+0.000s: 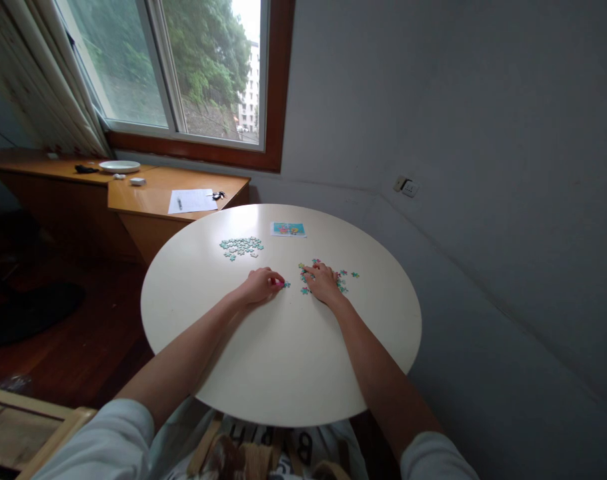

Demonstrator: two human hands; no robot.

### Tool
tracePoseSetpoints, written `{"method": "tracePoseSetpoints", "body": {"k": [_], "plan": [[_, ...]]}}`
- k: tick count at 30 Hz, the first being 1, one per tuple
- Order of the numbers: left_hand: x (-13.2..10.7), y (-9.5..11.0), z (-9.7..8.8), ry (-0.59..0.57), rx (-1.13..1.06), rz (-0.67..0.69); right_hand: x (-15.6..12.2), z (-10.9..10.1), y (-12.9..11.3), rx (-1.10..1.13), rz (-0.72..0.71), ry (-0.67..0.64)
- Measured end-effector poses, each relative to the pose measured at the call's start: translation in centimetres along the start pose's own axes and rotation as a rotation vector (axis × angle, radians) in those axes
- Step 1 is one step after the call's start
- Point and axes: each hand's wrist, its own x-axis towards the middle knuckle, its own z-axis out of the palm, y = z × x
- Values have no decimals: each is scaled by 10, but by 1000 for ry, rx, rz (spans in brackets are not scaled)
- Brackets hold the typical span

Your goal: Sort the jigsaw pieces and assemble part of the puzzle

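The right hand (pixel 322 283) hides some puzzle pieces (pixel 304 291); the left hand's fingers (pixel 273 273) partly cover a pink piece (pixel 280 284). Marks on the paper (pixel 196 202) are too small to read. The top edge crops the window (pixel 203 67).

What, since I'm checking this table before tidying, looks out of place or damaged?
Nothing looks spilled or visibly damaged; only one puzzle piece lies slightly apart, right of the pile by the right hand.

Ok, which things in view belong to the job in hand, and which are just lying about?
Job:
- pink piece, at the left hand's fingertips
- right pile, under the right hand
- left pile
- picture card, probably the reference

Lying about, on the desk:
- plate
- paper
- white box
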Motion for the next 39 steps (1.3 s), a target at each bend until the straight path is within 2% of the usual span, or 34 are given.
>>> {"method": "tracePoseSetpoints", "body": {"k": [21,25,31,39], "plan": [[-1,-1,0,18,-10,18,-1,-4,-3,57,12,-4],[-2,0,0,15,-12,9,2,-3,1,52,6,45],[-2,1,-1,9,-11,-1,9,-3,16,15,79,135],[-2,1,-1,7,-5,-5,12,7,21,-65,81,59]]}}
